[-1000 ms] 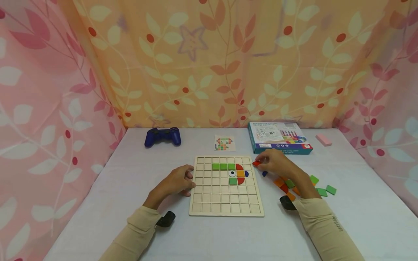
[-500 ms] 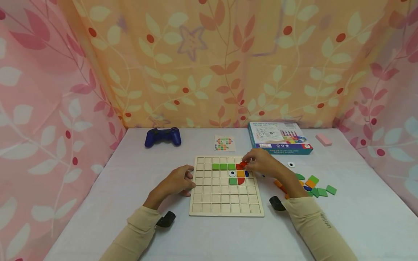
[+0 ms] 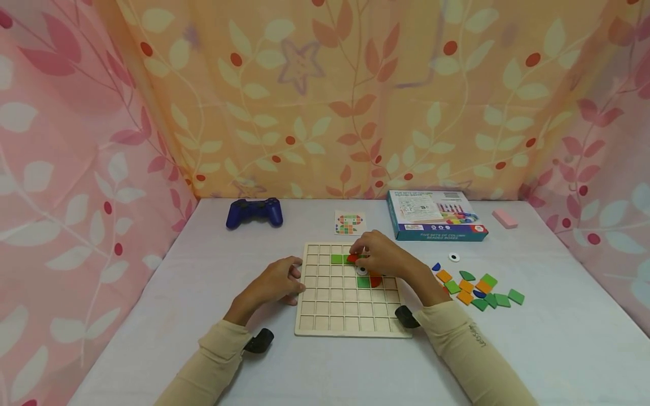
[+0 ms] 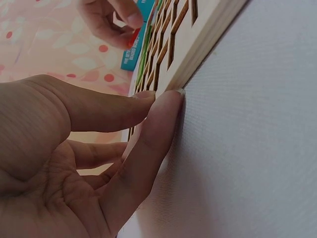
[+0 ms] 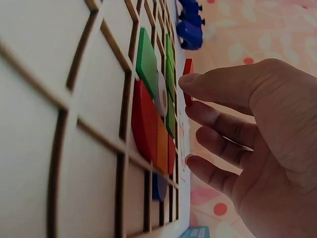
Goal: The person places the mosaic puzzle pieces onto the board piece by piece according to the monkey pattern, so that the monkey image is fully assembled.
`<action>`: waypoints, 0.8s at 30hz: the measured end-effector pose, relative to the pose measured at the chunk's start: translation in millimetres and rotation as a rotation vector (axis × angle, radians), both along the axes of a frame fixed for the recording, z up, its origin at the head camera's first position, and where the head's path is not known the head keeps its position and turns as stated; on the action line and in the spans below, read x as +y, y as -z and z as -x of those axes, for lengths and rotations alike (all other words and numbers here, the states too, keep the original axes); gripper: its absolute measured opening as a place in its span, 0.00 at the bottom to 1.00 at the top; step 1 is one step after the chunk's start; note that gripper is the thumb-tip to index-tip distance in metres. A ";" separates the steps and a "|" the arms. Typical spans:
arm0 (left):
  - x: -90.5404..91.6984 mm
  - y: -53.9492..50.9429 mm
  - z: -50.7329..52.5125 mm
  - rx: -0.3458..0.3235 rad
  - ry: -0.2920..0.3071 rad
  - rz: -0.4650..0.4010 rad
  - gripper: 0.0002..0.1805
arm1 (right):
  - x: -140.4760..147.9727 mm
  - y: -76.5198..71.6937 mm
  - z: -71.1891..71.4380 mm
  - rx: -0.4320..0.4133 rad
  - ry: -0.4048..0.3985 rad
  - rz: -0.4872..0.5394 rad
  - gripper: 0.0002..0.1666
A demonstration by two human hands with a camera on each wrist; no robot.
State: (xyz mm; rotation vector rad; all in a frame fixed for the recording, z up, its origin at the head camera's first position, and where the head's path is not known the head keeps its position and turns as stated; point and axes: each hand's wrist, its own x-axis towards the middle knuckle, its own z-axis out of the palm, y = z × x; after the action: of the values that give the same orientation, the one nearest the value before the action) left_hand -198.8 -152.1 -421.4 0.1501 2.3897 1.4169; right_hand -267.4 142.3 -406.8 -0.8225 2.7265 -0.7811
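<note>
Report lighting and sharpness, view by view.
Head: fairly even light, the smallest print on the box unreadable; left wrist: dim, a soft shadow beside the left hand; right wrist: also dim, the curtain behind the right hand out of focus.

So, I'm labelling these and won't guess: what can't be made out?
Head view: cells of the board, covered by the right hand.
Head view: smallest print on the box, too small to read.
Right wrist view: full outline of the red piece, partly covered by that hand.
Left wrist view: part of the board, cut off by the top edge.
</note>
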 end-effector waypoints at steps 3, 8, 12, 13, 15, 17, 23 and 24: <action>-0.1 0.9 0.4 0.000 -0.002 0.001 0.36 | -8.8 3.1 2.7 0.013 -0.022 0.003 0.13; -0.3 1.7 1.0 0.001 -0.001 0.011 0.36 | -22.7 4.7 4.0 0.038 -0.048 0.020 0.13; -0.4 1.1 0.9 -0.008 -0.001 0.019 0.36 | -34.3 6.5 6.2 0.061 -0.061 0.019 0.13; -0.4 0.7 0.8 -0.010 -0.003 0.021 0.36 | -37.1 7.1 6.6 0.061 -0.062 0.017 0.13; -0.5 0.2 0.4 -0.016 -0.003 0.028 0.36 | -42.5 8.3 7.2 0.061 -0.067 0.012 0.13; -0.4 -0.2 0.1 -0.020 -0.002 0.035 0.36 | -47.4 9.5 7.1 0.069 -0.072 0.008 0.13; 0.3 -1.0 -0.7 -0.027 0.001 0.033 0.37 | -58.6 11.1 6.1 0.134 -0.109 0.017 0.12; 0.5 -0.8 -0.6 -0.026 0.002 0.030 0.37 | -59.7 11.5 6.2 0.143 -0.113 0.014 0.12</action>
State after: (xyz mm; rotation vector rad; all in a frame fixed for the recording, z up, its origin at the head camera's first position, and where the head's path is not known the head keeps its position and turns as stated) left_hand -198.2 -151.6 -420.6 0.1261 2.3879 1.3735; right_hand -273.6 82.6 -418.2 -1.0640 2.7703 -0.7461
